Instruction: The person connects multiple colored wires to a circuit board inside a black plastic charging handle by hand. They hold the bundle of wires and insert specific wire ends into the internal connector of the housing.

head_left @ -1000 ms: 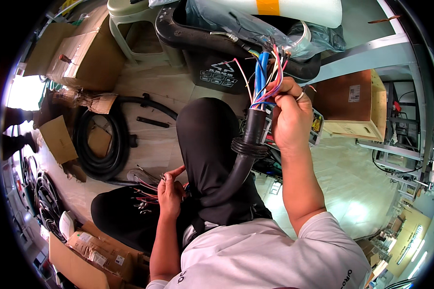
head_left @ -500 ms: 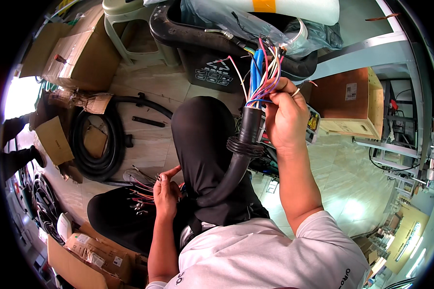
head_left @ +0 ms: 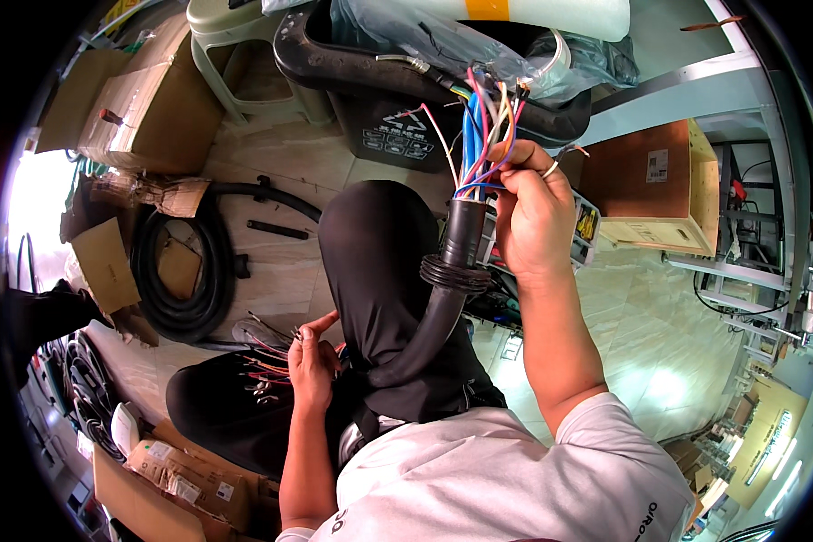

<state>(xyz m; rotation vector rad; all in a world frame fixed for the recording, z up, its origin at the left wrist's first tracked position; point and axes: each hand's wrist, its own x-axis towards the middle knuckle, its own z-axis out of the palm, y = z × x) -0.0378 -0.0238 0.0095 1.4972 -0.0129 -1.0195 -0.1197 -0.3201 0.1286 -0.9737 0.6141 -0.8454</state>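
Observation:
A thick black cable curves up across my lap, with a coil of thin black cord around it below its stripped end. From that end fans a bundle of coloured wires, with blue, white, pink, orange and purple among them. My right hand is closed in a pinch on purple and blue wires just above the black sleeve. Down by my left thigh, my left hand is closed around another bunch of thin wires, red, white and dark, whose ends stick out to the left.
Ahead stands a black bin holding plastic wrap. A coiled black hose lies on the floor at left, near cardboard boxes and a stool. A wooden box is at right. Another person's leg shows at the left edge.
My right fingers have shifted slightly on the wires, and the loose wire tops have moved a little left. The other person's foot has come further in from the left. My left hand stays put.

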